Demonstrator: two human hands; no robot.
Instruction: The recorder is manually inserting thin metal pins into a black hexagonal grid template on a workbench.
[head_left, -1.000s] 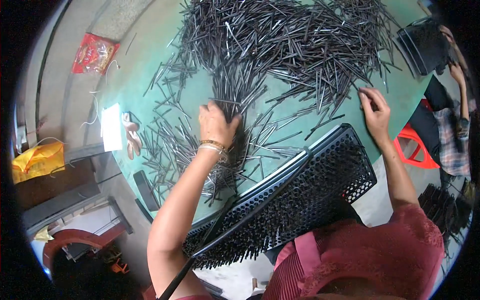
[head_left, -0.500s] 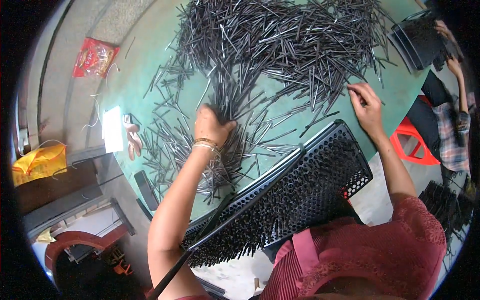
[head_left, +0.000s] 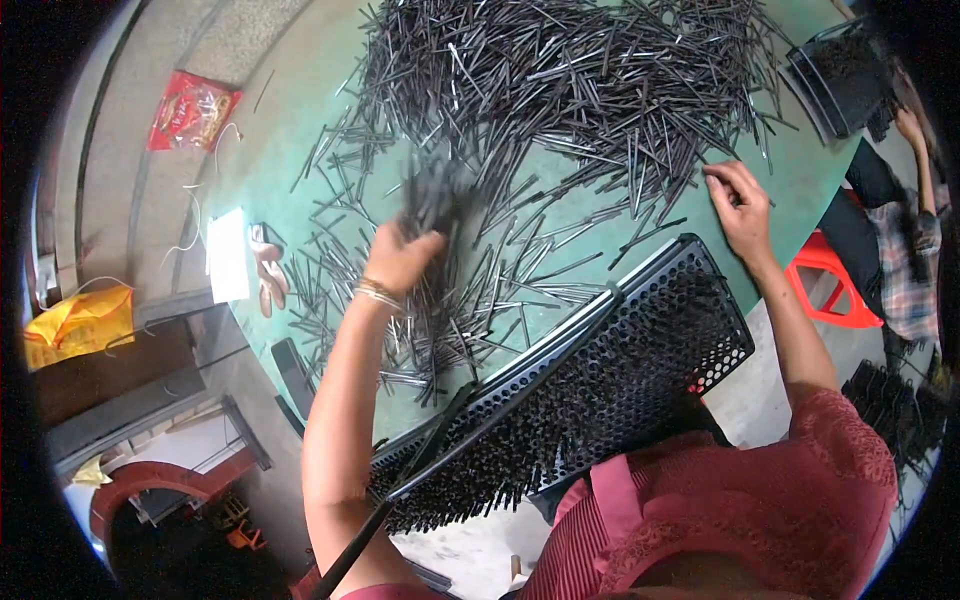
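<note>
Leftward slides my left hand [head_left: 400,260] since half a second ago, its bunch of dark sticks [head_left: 432,195] blurring with the swing, while my right hand [head_left: 743,210] hardly shifts from the pile's near right side. My left fingers look closed around that bunch, though they are mostly hidden and I can't tell how tightly; my right thumb and forefinger nearly meet, and whether they pinch a stick I can't say. Most sticks lie in a big tangled pile [head_left: 570,75] along the far edge of the green desk [head_left: 285,180], with loose ones [head_left: 340,290] strewn toward the left edge. As I judge it, the bunch draws out best if I keep the grip light, pull along the sticks' length and let crossed ones fall away. Against the near edge leans a perforated tray [head_left: 728,320] bristling with black pieces; with the dark bar [head_left: 480,412] across it, I'd keep my forearms high there. A pale sheet [head_left: 228,255] sits by the left edge, and a co-worker's hand [head_left: 910,130] is beside dark trays [head_left: 835,85] at the right edge.
</note>
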